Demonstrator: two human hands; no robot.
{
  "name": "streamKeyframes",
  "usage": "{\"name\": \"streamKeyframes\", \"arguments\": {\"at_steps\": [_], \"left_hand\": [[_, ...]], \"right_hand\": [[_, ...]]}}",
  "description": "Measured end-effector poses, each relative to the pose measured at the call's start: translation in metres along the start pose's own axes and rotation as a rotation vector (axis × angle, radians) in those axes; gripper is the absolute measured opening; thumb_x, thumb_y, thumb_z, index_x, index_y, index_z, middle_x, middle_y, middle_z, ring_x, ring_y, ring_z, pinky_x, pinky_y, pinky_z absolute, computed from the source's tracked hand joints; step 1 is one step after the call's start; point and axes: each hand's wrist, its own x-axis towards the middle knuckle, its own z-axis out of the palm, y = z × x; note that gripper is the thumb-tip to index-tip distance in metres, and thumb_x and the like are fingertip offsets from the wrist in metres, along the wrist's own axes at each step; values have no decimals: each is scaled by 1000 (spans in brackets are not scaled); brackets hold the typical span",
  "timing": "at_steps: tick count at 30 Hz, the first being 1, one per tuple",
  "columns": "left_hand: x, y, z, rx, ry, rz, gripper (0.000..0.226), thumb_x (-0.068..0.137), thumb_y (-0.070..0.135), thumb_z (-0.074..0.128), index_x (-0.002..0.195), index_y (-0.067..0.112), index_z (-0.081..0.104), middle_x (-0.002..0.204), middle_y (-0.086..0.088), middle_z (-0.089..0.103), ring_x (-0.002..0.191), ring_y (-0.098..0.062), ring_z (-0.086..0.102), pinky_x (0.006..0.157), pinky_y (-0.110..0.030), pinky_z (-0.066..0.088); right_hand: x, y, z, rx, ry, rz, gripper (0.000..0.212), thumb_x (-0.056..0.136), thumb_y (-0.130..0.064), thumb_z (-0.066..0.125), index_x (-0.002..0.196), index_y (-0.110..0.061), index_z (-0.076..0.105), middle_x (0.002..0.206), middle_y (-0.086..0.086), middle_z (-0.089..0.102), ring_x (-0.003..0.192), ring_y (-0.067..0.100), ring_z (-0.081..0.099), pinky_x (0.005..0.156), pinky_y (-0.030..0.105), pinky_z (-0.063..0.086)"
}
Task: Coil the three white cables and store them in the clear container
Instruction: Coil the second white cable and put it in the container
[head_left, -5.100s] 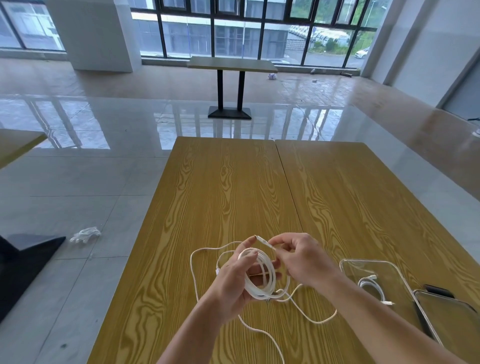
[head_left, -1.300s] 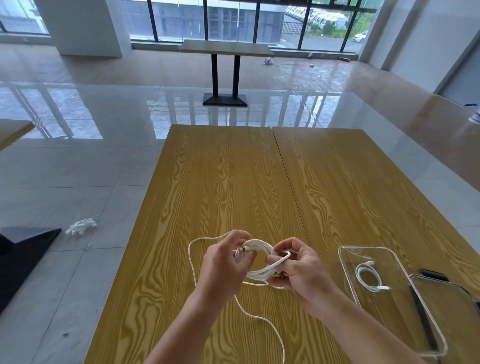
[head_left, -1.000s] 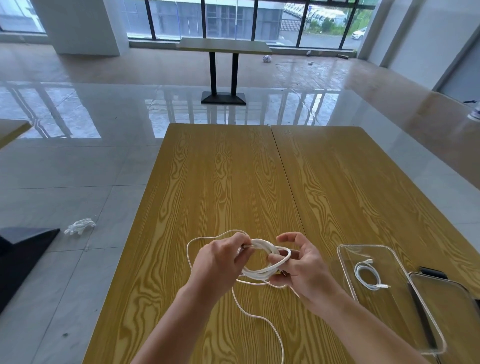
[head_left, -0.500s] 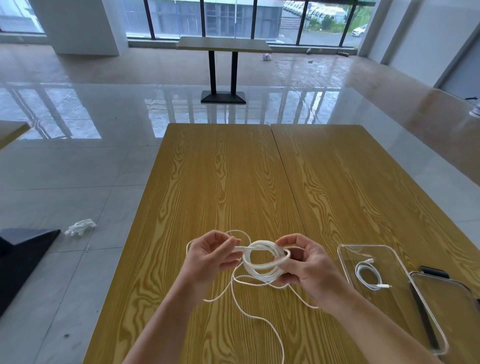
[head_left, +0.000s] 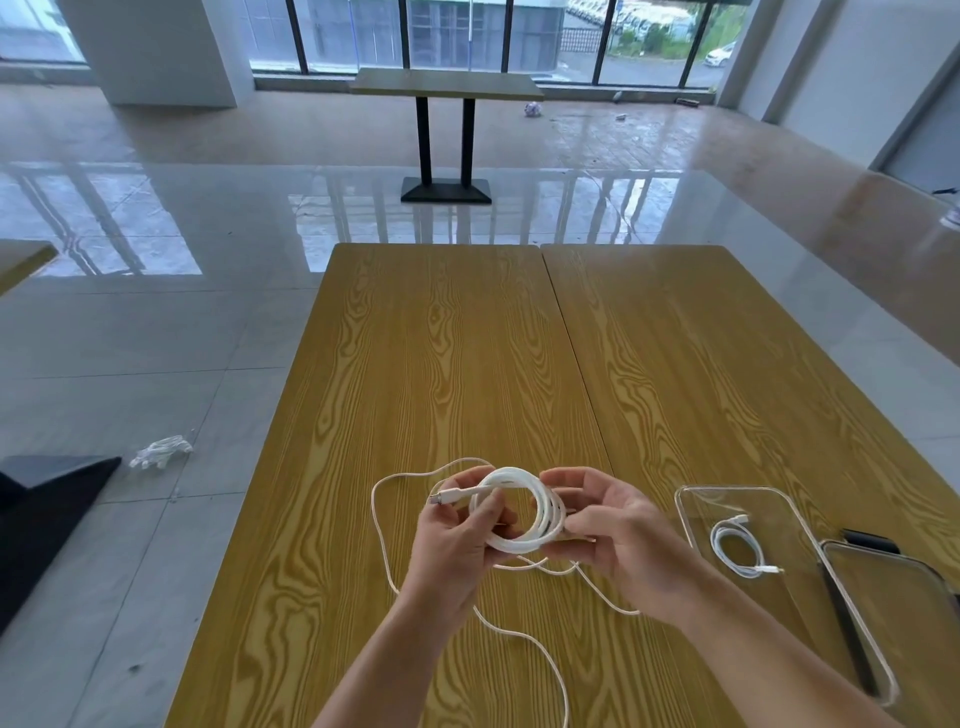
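Above the bench (head_left: 447, 364), the left hand (head_left: 460, 540) and right hand (head_left: 618, 535) both grip a coiled white cable (head_left: 540, 514). Another coiled cable (head_left: 737, 545) lies inside the clear container (head_left: 691, 519).

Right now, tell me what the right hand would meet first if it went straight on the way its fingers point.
The right hand points leftward, so it would probably meet the left hand first, holding the far side of the same coiled white cable; depth is uncertain.
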Motion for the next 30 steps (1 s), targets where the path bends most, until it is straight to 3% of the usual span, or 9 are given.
{"name": "streamKeyframes", "arguments": {"at_steps": [3,9,13,17,22,25,28,30], "left_hand": [[-1,2,3,-39,23,27,31,92,4,63,122,4,57,78,-17,65,62,-23,64,58,-32,58],[-3,7,11,-319,-45,1,47,77,12,67,122,7,54,64,-5,56,42,-9,52,49,-23,54],[0,9,15,-415,-16,-21,29,81,15,66,108,9,59,62,-2,50,37,-5,43,38,-17,43],[3,11,13,-412,11,-15,15,82,20,67,95,13,62,65,-1,47,41,-3,38,37,-15,36],[12,22,1,-403,98,-10,13,77,17,68,86,10,61,61,0,49,38,-3,38,33,-14,33],[10,25,1,-371,56,-19,11,79,16,67,86,10,61,62,0,47,39,-3,35,32,-14,30],[6,24,6,-311,-34,-45,9,82,17,65,85,10,62,63,-1,46,41,-3,32,33,-14,29],[3,22,11,-274,-94,-77,9,82,17,65,85,9,62,64,-2,47,40,-3,31,33,-14,27]], "right_hand": [[1,0,0,-21,32,32,30,91,-5,66,120,0,60,98,16,74,86,24,72,70,32,59],[-2,-3,3,99,53,55,33,81,10,69,111,4,59,88,16,73,72,24,73,59,26,58],[-6,-3,3,123,12,63,36,70,7,74,103,2,62,84,16,73,68,23,72,58,25,59],[-8,-2,0,117,10,57,34,66,9,76,97,1,66,83,18,70,66,24,70,58,28,60],[-12,-2,-14,-8,65,12,27,76,17,69,96,-1,63,73,14,64,60,22,63,53,29,57],[-11,-4,-17,-128,94,-2,23,84,13,67,101,-1,64,78,13,64,64,21,62,61,33,57],[-7,-5,-12,-279,113,-24,12,92,-7,67,104,-9,68,90,10,70,78,20,67,78,40,57],[-5,-8,-5,-301,55,-11,16,95,-19,63,110,-12,66,101,8,75,92,22,70,85,41,58]]}}
